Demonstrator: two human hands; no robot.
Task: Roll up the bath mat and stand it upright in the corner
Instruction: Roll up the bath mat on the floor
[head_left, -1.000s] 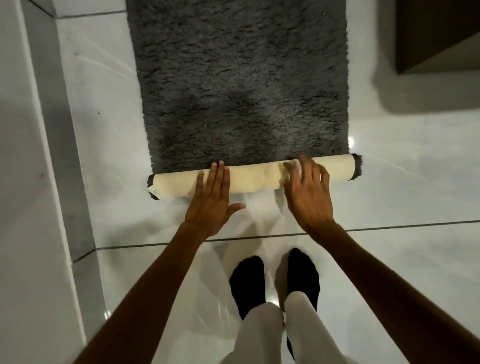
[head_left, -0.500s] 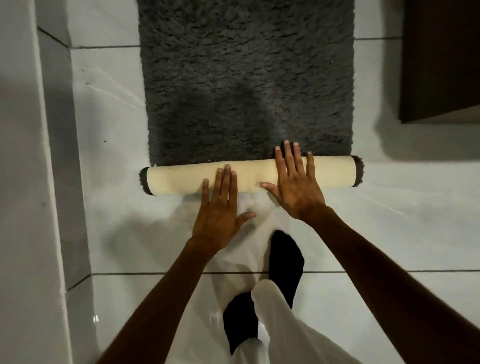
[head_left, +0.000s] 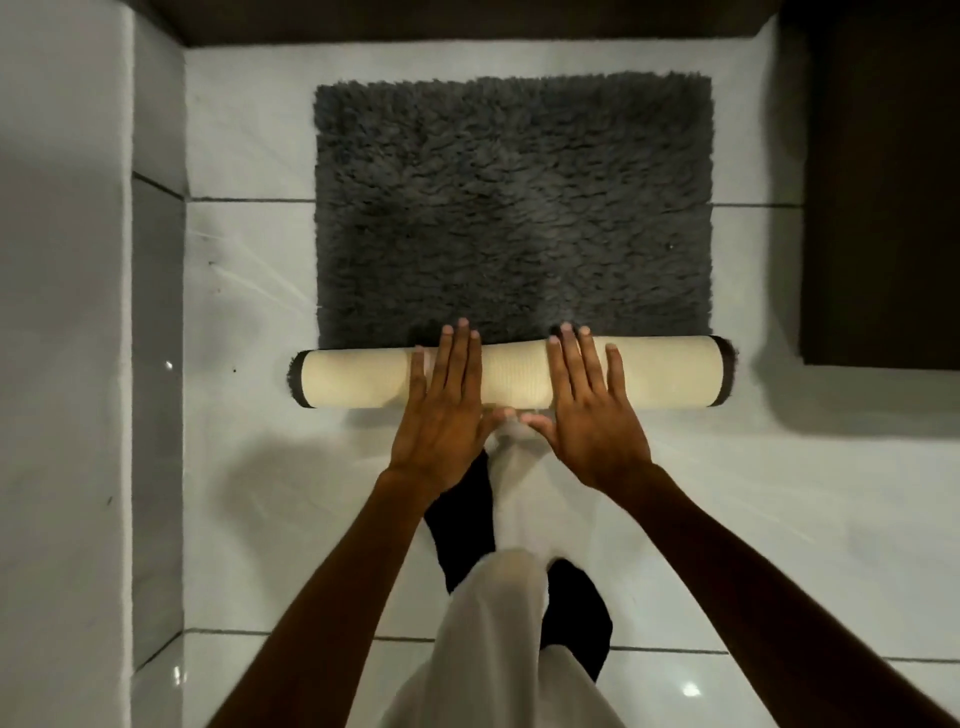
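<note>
A dark grey shaggy bath mat (head_left: 514, 208) lies flat on the white tiled floor. Its near end is wound into a cream-backed roll (head_left: 670, 371) that lies crosswise. My left hand (head_left: 447, 410) rests flat on the roll left of its middle, fingers spread and pointing away from me. My right hand (head_left: 587, 410) lies flat on the roll just right of the middle, fingers reaching the pile behind it. Neither hand grips anything. The far edge of the mat is in view near the back wall.
A white tiled wall with a grey ledge (head_left: 156, 364) runs along the left and meets the dark back wall's base (head_left: 467, 26) in a corner. A dark cabinet (head_left: 883, 208) stands at the right. My black-socked feet (head_left: 462, 530) and white trousers are below my hands.
The roll has grown thicker and moved away from me over the mat. Both hands have slid up onto its top, and I have stepped forward.
</note>
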